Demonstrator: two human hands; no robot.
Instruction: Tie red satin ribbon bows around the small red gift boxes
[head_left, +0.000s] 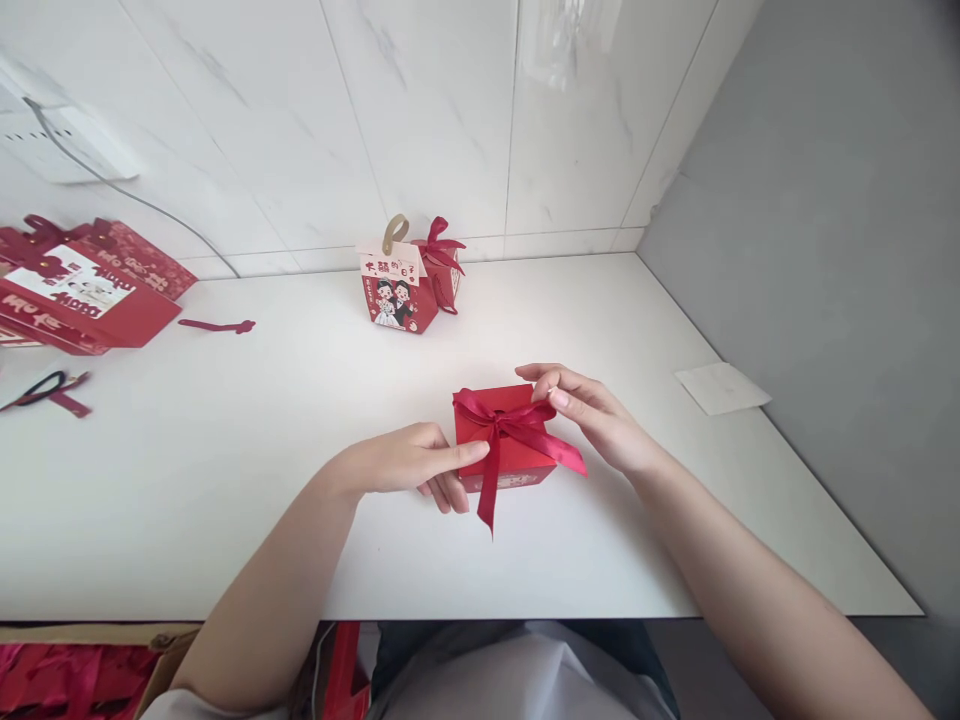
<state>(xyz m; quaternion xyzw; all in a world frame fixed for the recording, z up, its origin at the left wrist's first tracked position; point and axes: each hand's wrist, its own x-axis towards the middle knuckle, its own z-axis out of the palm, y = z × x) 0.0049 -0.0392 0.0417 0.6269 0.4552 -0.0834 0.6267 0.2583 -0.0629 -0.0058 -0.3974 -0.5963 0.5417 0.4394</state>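
A small red gift box sits on the white table in front of me, tied on top with a dark red ribbon bow. One ribbon tail hangs down over the front, and the other reaches out to the right. My left hand grips the box's left side, its thumb on the top and its fingers curled by the lower edge. At the back right corner, my right hand has thumb and index finger closed on the bow's right loop. The far side of the box is hidden.
Two boxes stand by the wall: a printed one with a couple drawing and a ribboned one. Flat red boxes, a ribbon piece and scissors lie left. A paper lies right; a carton of ribbons stands below.
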